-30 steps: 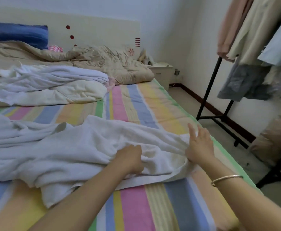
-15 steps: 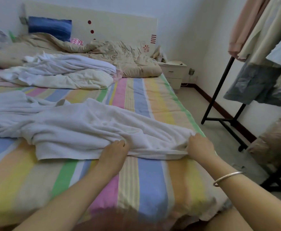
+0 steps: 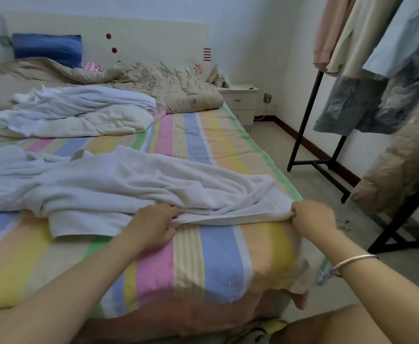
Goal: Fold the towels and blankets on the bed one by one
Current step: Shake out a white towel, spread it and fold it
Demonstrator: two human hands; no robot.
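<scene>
A crumpled white towel point(image 3: 119, 187) lies across the striped bed point(image 3: 215, 256), stretching from the left edge to the right side. My left hand point(image 3: 153, 225) pinches its near hem around the middle. My right hand point(image 3: 314, 216) grips the towel's near right corner at the bed's right edge. The hem runs taut between both hands. Further back lies a heap of white and cream blankets point(image 3: 79, 112).
A beige quilt point(image 3: 153, 83) and a blue pillow point(image 3: 47, 48) lie at the headboard. A white nightstand point(image 3: 240, 100) stands by the far right bed corner. A black clothes rack point(image 3: 312, 135) with hanging garments fills the right side over the floor.
Both hands have drawn the towel's near edge toward the foot of the bed. My right hand went from open fingers on the cloth to gripping the corner. The camera has backed away.
</scene>
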